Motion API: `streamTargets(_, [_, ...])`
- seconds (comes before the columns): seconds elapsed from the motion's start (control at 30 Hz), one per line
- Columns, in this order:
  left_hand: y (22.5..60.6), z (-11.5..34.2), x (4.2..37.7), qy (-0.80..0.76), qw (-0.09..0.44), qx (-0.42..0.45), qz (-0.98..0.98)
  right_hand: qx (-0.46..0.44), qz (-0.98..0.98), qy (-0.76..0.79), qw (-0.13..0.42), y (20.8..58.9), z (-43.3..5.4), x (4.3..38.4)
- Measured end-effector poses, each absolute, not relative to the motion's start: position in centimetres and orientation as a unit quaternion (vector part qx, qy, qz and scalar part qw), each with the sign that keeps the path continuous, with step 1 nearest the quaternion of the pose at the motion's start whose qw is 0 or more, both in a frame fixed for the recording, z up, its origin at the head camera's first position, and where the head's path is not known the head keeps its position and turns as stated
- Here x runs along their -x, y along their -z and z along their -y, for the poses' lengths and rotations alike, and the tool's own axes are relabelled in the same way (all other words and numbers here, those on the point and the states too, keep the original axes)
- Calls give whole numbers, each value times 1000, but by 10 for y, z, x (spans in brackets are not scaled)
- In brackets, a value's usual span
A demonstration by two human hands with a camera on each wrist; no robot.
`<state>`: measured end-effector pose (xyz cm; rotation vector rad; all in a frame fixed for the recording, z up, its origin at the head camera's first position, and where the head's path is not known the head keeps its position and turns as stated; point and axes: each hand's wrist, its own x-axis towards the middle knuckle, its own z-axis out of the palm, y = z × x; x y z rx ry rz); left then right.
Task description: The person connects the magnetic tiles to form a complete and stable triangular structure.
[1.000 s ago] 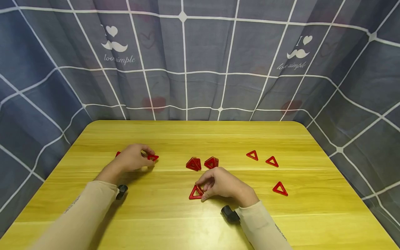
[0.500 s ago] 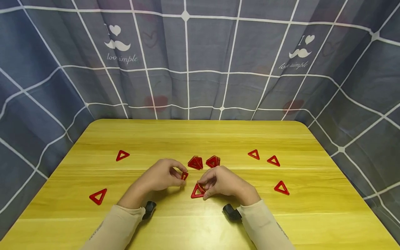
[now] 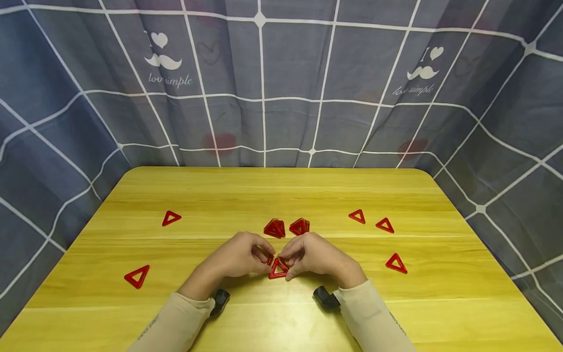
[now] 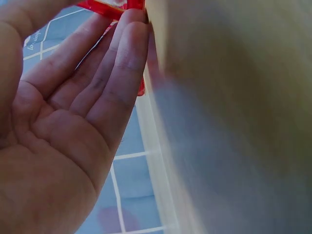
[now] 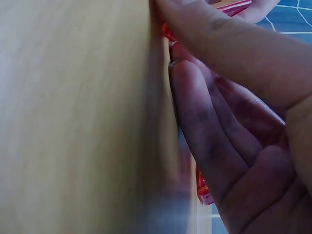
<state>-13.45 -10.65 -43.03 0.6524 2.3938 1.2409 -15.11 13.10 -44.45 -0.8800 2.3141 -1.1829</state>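
Observation:
In the head view my left hand (image 3: 242, 254) pinches a small red triangle (image 3: 270, 259) between thumb and fingertips, tilted up from the table. Just right of it, my right hand (image 3: 314, 254) grips the right side of a red triangular frame (image 3: 276, 277) at the table surface, with another red piece at its right edge under the fingers. The two hands' fingertips are close together over this frame. The left wrist view shows red plastic (image 4: 100, 8) at my fingertips. A red edge (image 5: 236, 7) appears beyond my right thumb in the right wrist view.
Behind the hands lie two overlapping piles of red triangles, a left pile (image 3: 274, 228) and a right pile (image 3: 299, 226). Single triangles lie at back left (image 3: 166, 223), front left (image 3: 146, 268) and, several, on the right (image 3: 402, 270). A grey checked curtain (image 3: 286, 127) surrounds the wooden table (image 3: 281, 195).
My left hand has picked up a red triangle at the left and carried it rightward to the frame under my right hand. The right hand has stayed in place.

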Motion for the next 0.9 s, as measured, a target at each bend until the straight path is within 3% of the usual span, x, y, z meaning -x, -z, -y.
streamTargets(0.9, [428,102,130,-425,188,-256,-848,324,-834,401,197,442,-132,150])
